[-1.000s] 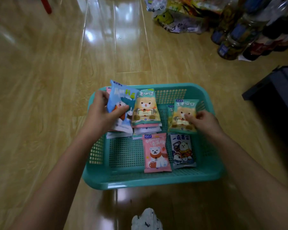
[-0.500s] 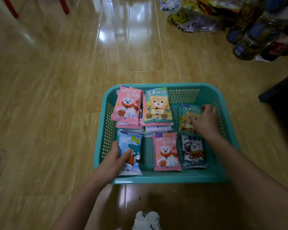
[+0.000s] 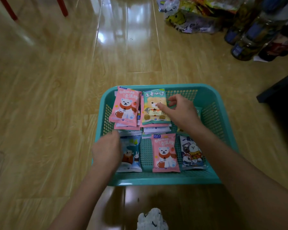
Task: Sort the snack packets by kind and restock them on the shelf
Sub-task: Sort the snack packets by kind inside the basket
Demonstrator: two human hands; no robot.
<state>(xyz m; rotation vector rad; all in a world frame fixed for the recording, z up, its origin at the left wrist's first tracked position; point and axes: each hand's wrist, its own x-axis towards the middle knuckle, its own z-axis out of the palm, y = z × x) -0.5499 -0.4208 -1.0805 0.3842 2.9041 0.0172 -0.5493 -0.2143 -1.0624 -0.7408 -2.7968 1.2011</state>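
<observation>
A teal basket (image 3: 211, 97) on the wooden floor holds the snack packets. At its back left stand two stacks, one topped by a pink polar-bear packet (image 3: 125, 108), the other by a green bear packet (image 3: 152, 103). Along the front lie a blue packet (image 3: 131, 156), a second pink packet (image 3: 165, 153) and a dark blue packet (image 3: 191, 153). My right hand (image 3: 181, 112) pinches the green bear packet's right edge, hiding another packet beneath the wrist. My left hand (image 3: 106, 150), blurred, hovers over the blue packet's left edge, holding nothing.
A plastic bag of snacks (image 3: 186, 22) and several bottles (image 3: 249, 39) sit at the back right. A dark low object (image 3: 281, 97) stands right of the basket. Red chair legs (image 3: 61, 7) are at the far left. Something white (image 3: 151, 219) lies near me.
My left hand carried the blue packet from the back stack to the basket's front left and let it go. My right hand left the right-hand green packet and reached to the stack's green one.
</observation>
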